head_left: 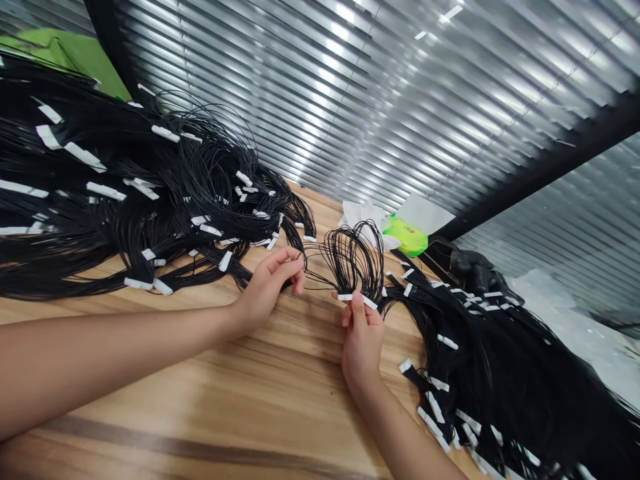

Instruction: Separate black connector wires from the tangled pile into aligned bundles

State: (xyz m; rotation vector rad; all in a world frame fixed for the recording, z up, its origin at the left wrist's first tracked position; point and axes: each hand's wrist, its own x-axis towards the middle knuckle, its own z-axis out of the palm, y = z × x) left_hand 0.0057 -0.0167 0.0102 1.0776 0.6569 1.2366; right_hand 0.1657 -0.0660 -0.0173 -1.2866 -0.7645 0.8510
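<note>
Wooden workbench point(200, 393) bearing two heaps of black wire harnesses point(100, 253). Between them, the right hand point(363, 340) pinches a looped wire bundle point(353, 260) by its white connectors point(356, 298); the left hand point(267, 290), half-closed, meets trailing strands, grip unclear.

Crumpled white tissue point(357, 217) and a bright green plastic packet point(405, 235) sit on the wood-grain tabletop point(200, 407) just beyond the right hand point(363, 340), with a white card point(425, 213) just behind them. Farther past that hand, dark crumpled plastic point(475, 270) lies near the tabletop's edge, clear plastic sheeting point(565, 320) beyond it to the right. Silver slatted blinds point(300, 100) rise ahead of the left hand point(267, 290), a green sheet point(65, 60) showing far past it at upper left.
</note>
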